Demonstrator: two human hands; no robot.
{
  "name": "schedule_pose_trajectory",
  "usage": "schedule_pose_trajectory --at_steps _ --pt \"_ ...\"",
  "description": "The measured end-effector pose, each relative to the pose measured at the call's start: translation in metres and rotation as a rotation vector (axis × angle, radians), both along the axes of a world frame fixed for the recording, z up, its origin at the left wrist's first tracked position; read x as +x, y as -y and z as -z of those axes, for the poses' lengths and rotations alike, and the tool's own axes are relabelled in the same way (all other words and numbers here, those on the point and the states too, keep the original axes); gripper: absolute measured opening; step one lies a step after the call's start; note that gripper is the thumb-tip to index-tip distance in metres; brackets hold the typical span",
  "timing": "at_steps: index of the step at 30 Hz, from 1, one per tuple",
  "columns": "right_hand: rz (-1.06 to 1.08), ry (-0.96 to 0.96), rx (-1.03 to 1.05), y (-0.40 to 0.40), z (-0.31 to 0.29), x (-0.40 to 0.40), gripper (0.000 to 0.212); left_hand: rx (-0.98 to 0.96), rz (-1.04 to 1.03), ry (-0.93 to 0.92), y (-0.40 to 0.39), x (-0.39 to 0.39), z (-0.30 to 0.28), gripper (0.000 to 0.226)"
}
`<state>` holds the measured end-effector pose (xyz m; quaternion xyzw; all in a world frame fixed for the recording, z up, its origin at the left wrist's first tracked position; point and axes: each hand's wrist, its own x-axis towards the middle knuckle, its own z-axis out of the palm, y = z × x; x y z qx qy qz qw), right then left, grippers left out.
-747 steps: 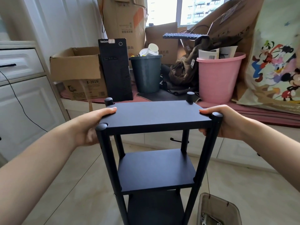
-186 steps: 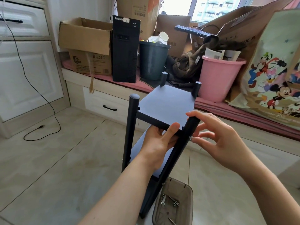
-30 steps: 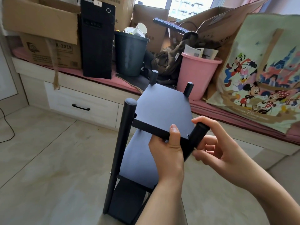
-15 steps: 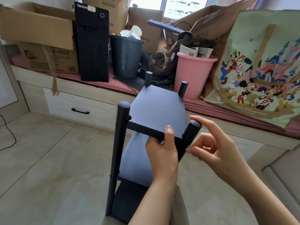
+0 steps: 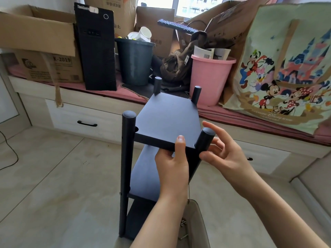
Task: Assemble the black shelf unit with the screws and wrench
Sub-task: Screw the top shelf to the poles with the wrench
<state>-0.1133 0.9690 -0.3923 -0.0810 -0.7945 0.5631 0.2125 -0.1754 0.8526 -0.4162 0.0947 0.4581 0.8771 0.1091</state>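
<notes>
Shelf unit (image 5: 166, 120) stands on the floor (image 5: 53, 176) at centre. Left hand (image 5: 172, 163) grips its near edge at 6 o'clock; right hand (image 5: 225, 153) sits against the near-right post (image 5: 204, 140). Tray (image 5: 198, 228) with screws (image 5: 183, 223) lies at 5 o'clock. Behind, at 12 o'clock, the window seat (image 5: 107, 97) carries computer tower (image 5: 96, 49), bin (image 5: 134, 61) and bucket (image 5: 209, 77), left to right.

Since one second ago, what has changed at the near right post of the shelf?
The right hand let go of the near right post: its fingers, then wrapped round the top, are now spread beside it. The left hand still grips the front edge of the top shelf, thumb on top.
</notes>
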Motion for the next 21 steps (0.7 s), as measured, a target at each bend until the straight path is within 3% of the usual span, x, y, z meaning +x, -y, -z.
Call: schedule_pose_trajectory --at_steps 3,6,11,15,21 --pt "-0.098 0.065 -0.205 0.005 0.003 -0.007 0.077 -0.001 0.021 0.042 0.006 -0.003 -0.001 0.04" --pt "-0.191 0.043 -0.378 0.009 0.007 -0.013 0.069 -0.014 0.033 0.058 0.011 -0.008 0.001 0.025" --pt "-0.21 0.009 -0.399 0.013 0.008 -0.019 0.062 -0.005 0.123 0.047 0.023 -0.015 0.003 0.019" --pt "-0.203 -0.015 -0.345 0.017 0.006 -0.019 0.049 0.158 0.161 0.084 0.039 -0.03 -0.001 0.037" --pt "-0.18 -0.025 -0.276 0.019 0.006 -0.016 0.049 0.358 0.274 0.041 0.048 -0.042 -0.006 0.041"
